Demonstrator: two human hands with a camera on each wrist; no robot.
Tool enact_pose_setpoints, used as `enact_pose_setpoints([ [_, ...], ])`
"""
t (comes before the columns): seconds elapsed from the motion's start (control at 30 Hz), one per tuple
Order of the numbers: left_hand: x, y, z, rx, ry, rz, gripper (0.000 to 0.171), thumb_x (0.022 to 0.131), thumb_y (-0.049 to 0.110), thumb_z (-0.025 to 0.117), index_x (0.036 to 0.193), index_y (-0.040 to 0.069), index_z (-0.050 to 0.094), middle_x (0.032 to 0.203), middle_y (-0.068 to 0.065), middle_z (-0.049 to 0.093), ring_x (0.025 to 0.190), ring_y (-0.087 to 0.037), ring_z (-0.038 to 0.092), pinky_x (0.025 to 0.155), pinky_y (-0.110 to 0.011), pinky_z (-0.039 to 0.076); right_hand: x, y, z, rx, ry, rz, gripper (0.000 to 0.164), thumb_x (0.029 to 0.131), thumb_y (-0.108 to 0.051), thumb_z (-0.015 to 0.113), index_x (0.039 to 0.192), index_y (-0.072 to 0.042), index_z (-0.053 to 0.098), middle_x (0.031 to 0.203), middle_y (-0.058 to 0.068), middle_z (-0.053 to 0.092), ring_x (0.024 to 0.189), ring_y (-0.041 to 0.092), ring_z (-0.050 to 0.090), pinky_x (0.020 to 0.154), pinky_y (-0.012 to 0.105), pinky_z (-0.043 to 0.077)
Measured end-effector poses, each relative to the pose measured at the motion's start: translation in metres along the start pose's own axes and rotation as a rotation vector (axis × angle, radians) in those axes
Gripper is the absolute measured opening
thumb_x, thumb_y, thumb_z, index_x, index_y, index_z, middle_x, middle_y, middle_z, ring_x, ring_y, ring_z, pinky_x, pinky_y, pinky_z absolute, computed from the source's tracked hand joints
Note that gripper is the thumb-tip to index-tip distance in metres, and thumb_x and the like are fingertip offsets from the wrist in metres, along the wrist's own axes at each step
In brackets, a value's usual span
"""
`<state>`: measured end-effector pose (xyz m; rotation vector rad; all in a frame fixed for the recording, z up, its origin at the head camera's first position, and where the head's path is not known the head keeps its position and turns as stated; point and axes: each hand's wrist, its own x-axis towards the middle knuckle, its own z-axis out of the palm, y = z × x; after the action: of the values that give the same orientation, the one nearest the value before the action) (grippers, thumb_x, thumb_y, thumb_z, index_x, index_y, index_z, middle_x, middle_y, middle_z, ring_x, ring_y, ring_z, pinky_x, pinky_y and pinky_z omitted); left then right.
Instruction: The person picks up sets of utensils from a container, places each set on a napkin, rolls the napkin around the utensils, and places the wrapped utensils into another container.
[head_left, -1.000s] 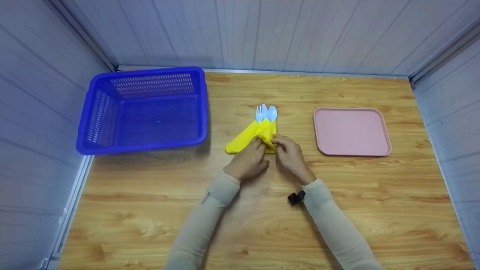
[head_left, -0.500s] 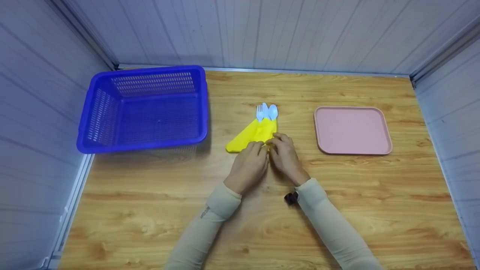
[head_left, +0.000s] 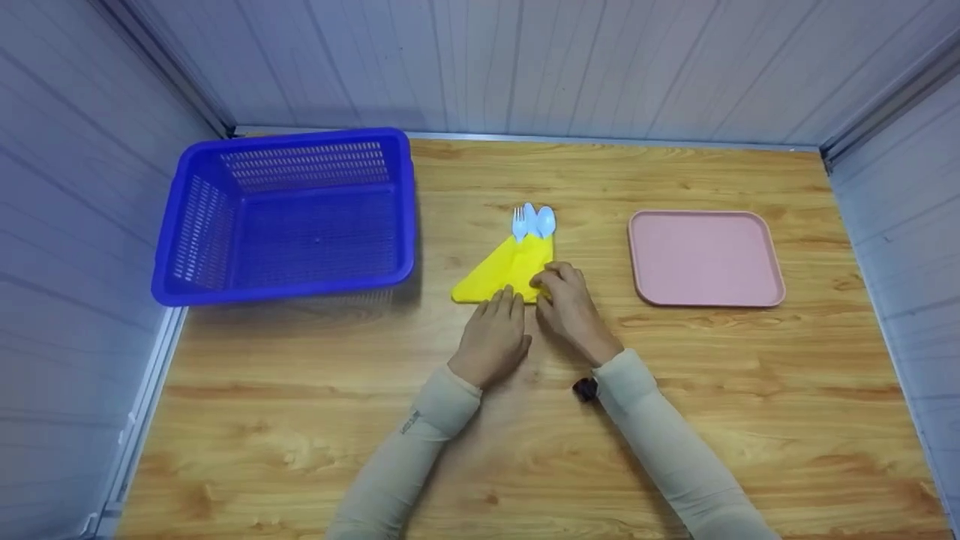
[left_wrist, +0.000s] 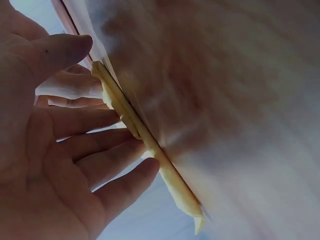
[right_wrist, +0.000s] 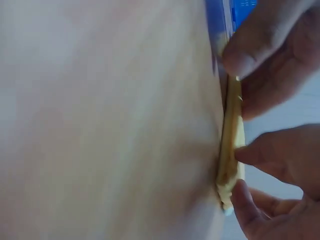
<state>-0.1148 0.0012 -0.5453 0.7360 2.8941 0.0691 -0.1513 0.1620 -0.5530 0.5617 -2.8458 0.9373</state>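
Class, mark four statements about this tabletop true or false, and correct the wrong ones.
1. A pale blue fork and matching pale blue spoon stick out of the folded yellow cloth. True.
2. In the head view, the rectangular blue plastic basket stands right of the cloth. False: the basket stands left.
3. The flat pink rectangular tray lies under the cloth. False: the tray lies apart, on the right.
4. The person's left hand touches the cloth. True.

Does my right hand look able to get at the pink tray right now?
Probably yes: the pink tray lies to the right of your right hand, with nothing visible between them, though that hand touches the yellow cloth.
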Motion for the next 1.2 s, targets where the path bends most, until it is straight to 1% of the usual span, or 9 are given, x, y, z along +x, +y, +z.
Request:
enact_pose_setpoints([
  [0.17,0.002,-0.002,-0.004,-0.056,-0.067,-0.016,0.064,0.101,0.037,0.055,0.149,-0.002,0.041,0.153,-0.021,0.039,0.142,-0.031,0.036,0.113,-0.046,0.034,0.006,0.000,-0.005,-0.066,-0.079,-0.088,0.019,0.092,0.001,0.066,0.111,0.001,0.069,0.126,0.024,0.054,0.116,0.040,0.051,0.101,0.047,0.044],
  [0.3,0.004,-0.003,-0.006,-0.074,-0.101,-0.014,0.064,0.102,0.038,0.054,0.151,0.000,0.038,0.155,-0.019,0.037,0.144,-0.030,0.034,0.112,-0.047,0.034,0.011,0.002,-0.008,-0.136,-0.150,-0.164,0.027,0.096,0.000,0.062,0.122,-0.001,0.068,0.128,0.022,0.055,0.118,0.037,0.050,0.102,0.044,0.044],
  [0.43,0.005,-0.006,-0.009,-0.103,-0.113,-0.042,0.062,0.102,0.038,0.053,0.152,0.003,0.040,0.155,-0.016,0.039,0.142,-0.030,0.036,0.109,-0.050,0.037,0.018,0.001,-0.010,-0.177,-0.240,-0.130,0.032,0.098,-0.003,0.060,0.129,-0.006,0.067,0.130,0.018,0.055,0.118,0.034,0.049,0.101,0.042,0.045],
  [0.57,0.003,-0.014,-0.011,-0.132,-0.106,-0.130,0.058,0.103,0.042,0.047,0.149,0.006,0.046,0.152,-0.014,0.043,0.138,-0.035,0.039,0.106,-0.057,0.037,0.023,0.000,-0.010,-0.191,-0.295,-0.092,0.032,0.099,-0.007,0.060,0.131,-0.009,0.067,0.131,0.015,0.055,0.119,0.033,0.048,0.100,0.041,0.045],
  [0.67,0.001,-0.022,-0.012,-0.145,-0.062,-0.205,0.054,0.104,0.041,0.044,0.144,0.005,0.051,0.147,-0.018,0.046,0.134,-0.040,0.040,0.103,-0.059,0.037,0.024,0.000,-0.009,-0.189,-0.299,-0.098,0.032,0.099,-0.008,0.060,0.130,-0.008,0.067,0.129,0.015,0.056,0.117,0.032,0.049,0.098,0.040,0.046],
  [0.83,-0.003,-0.040,-0.012,-0.217,0.031,-0.319,0.049,0.102,0.032,0.050,0.140,0.000,0.052,0.135,-0.027,0.051,0.116,-0.043,0.051,0.088,-0.055,0.049,0.024,0.000,-0.008,-0.195,-0.273,-0.143,0.029,0.097,-0.005,0.061,0.124,-0.007,0.070,0.121,0.017,0.059,0.108,0.034,0.051,0.093,0.040,0.048],
  [0.97,-0.002,-0.054,-0.017,-0.346,0.006,-0.370,0.057,0.102,0.030,0.053,0.144,-0.007,0.044,0.132,-0.028,0.051,0.113,-0.042,0.053,0.089,-0.050,0.051,0.024,-0.001,-0.008,-0.200,-0.265,-0.145,0.028,0.097,-0.004,0.062,0.123,-0.007,0.071,0.118,0.016,0.059,0.105,0.035,0.052,0.091,0.041,0.048],
  [1.07,0.000,-0.061,-0.020,-0.433,-0.011,-0.381,0.059,0.102,0.030,0.055,0.143,-0.010,0.043,0.132,-0.028,0.050,0.115,-0.040,0.052,0.096,-0.048,0.048,0.024,0.000,-0.009,-0.194,-0.269,-0.137,0.029,0.097,-0.005,0.062,0.124,-0.008,0.071,0.119,0.016,0.059,0.107,0.035,0.052,0.091,0.041,0.048],
  [1.2,0.003,-0.064,-0.019,-0.499,0.002,-0.386,0.058,0.101,0.029,0.058,0.141,-0.011,0.044,0.129,-0.027,0.048,0.112,-0.037,0.054,0.097,-0.046,0.047,0.024,0.001,-0.009,-0.187,-0.279,-0.130,0.030,0.097,-0.006,0.062,0.126,-0.007,0.070,0.122,0.017,0.058,0.109,0.035,0.051,0.092,0.041,0.048],
])
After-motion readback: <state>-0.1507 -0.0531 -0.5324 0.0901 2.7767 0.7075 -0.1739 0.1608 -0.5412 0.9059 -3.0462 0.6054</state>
